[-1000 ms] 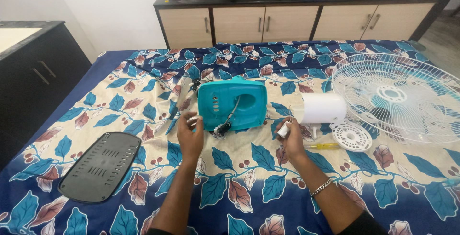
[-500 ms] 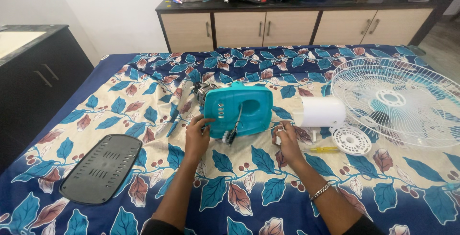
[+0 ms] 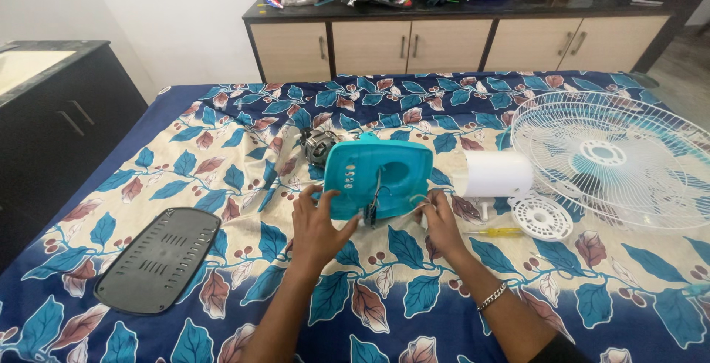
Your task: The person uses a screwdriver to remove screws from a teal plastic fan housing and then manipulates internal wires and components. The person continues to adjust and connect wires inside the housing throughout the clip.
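Teal fan housing (image 3: 377,176), rounded square, small holes, dangling wires

Floral bedsheet (image 3: 222,148) w/ teal housing (image 3: 399,167), grille (image 3: 621,156), grey plate (image 3: 159,259).

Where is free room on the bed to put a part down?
Free cloth lies between the grey cover and the left hand, and below the yellow screwdriver. It is crowded around the teal housing, white cylinder and fan guard.
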